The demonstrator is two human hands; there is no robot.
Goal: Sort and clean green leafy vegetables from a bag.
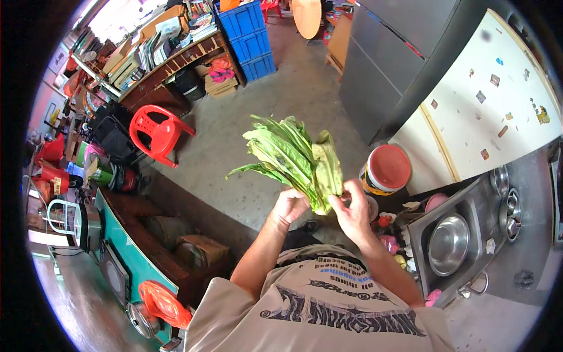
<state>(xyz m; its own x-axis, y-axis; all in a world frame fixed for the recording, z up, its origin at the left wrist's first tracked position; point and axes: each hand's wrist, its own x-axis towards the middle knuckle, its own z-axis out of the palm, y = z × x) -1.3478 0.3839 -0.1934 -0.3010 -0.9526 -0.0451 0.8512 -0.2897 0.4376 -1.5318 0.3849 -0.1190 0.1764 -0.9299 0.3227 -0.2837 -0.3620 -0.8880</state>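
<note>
A bunch of leafy green vegetables (286, 152) is held up in front of my body, its long leaves pointing away from me. My left hand (291, 204) grips the bunch near its stem end. With thumb and fingers, my right hand (352, 207) pinches the base of a yellowish outer leaf (327, 167) at the bunch's right side. The pale cut stem end shows between both hands.
Right of me is a steel sink (415, 233) holding a metal basin (448, 244). A lidded bucket (389, 167) stands by the refrigerators. At left are a red plastic chair (162, 138) and a green-topped counter (145, 259) with an induction cooker (115, 273).
</note>
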